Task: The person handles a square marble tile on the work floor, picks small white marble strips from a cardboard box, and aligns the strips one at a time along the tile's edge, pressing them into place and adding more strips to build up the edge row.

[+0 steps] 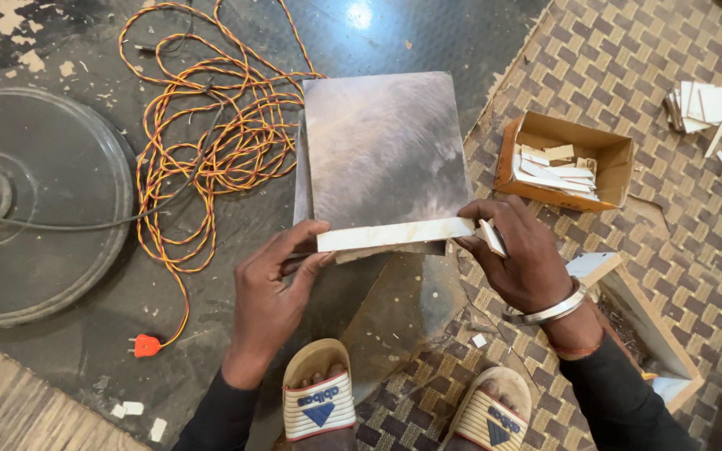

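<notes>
Both hands pinch the board (pixel 386 150) by its near edge — left hand (pixel 273 288), right hand (pixel 516 259) also clutching a small wood chip (pixel 492 237) — steadying it, I'd guess.

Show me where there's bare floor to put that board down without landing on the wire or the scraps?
Bare dark floor lies beyond the board, toward the top edge, right of the twisted cord. Patterned mat is free above the cardboard box, left of the white offcuts. Crowded: the cord beside the round disc, and around both hands.
</notes>
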Available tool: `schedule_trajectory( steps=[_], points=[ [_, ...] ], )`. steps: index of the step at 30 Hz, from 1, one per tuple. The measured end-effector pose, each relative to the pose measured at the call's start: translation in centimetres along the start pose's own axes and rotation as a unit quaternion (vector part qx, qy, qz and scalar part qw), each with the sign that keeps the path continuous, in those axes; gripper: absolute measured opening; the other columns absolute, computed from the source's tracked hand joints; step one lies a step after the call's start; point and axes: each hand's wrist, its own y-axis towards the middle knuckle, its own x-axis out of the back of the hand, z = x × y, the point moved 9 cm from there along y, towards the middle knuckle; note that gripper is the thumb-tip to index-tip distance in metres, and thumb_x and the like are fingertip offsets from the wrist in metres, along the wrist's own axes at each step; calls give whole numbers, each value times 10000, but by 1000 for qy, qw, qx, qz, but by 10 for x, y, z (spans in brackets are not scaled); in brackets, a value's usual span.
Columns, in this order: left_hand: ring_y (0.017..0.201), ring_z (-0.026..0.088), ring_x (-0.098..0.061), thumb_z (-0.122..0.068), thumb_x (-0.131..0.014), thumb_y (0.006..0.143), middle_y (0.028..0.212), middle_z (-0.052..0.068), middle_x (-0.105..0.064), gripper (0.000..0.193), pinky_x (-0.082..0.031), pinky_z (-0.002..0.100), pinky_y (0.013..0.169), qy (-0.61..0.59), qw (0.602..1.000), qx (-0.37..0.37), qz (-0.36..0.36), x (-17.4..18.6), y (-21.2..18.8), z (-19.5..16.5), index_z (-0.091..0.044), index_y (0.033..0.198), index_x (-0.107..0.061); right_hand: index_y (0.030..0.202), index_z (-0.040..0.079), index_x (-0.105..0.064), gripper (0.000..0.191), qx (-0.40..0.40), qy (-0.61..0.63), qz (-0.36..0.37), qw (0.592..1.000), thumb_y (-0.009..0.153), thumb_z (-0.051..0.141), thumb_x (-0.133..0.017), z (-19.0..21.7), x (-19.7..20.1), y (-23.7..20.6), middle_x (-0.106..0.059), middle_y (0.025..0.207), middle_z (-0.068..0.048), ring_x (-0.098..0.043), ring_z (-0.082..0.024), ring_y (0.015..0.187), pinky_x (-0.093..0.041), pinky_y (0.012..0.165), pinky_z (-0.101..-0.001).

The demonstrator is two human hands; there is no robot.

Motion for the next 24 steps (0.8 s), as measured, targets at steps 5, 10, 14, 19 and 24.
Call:
schedule_trajectory(
  steps=[5,10,14,19,24],
  points=[
    [1078,224,-708,-105,-751,919,1209,106,-661,301,-567,348,910,71,996,-40,-27,4,-2,-11,-83,1218,-726,1184,69,-599,280,-17,-32,26,999,931,143,-692,-4,-5,0,-603,982,-135,-649,-335,772,-509,608,-429],
    [1144,291,-489,-241,-803,888,1260,99,-575,329,-434,395,946,184,979,-67,-50,6,-5,-19,-149,1202,-761,1194,83,-590,256,-20,-54,49,997,959,152,-667,-6,-7,-1,-574,971,-128,-632,-332,739,-502,589,-437],
    [1096,266,-466,-258,-804,889,1260,88,-568,323,-416,396,960,195,977,-73,-47,7,-6,-20,-169,1197,-767,1198,86,-591,262,-12,-58,48,997,956,152,-667,-3,-5,-1,-571,998,-134,-637,-337,761,-509,604,-435],
    [1139,286,-472,-273,-809,888,1229,90,-563,320,-394,408,981,197,977,-75,-40,7,-4,-21,-164,1186,-770,1165,75,-587,283,1,-37,27,999,933,183,-706,0,0,0,-593,1025,-125,-647,-330,820,-515,642,-427],
    [1158,282,-482,-277,-807,889,1218,89,-568,317,-389,407,1012,191,978,-73,-34,6,-3,-22,-160,1180,-771,1125,79,-621,265,-5,-13,41,999,912,172,-748,-4,0,1,-608,982,-103,-650,-286,802,-517,652,-410]
  ],
)
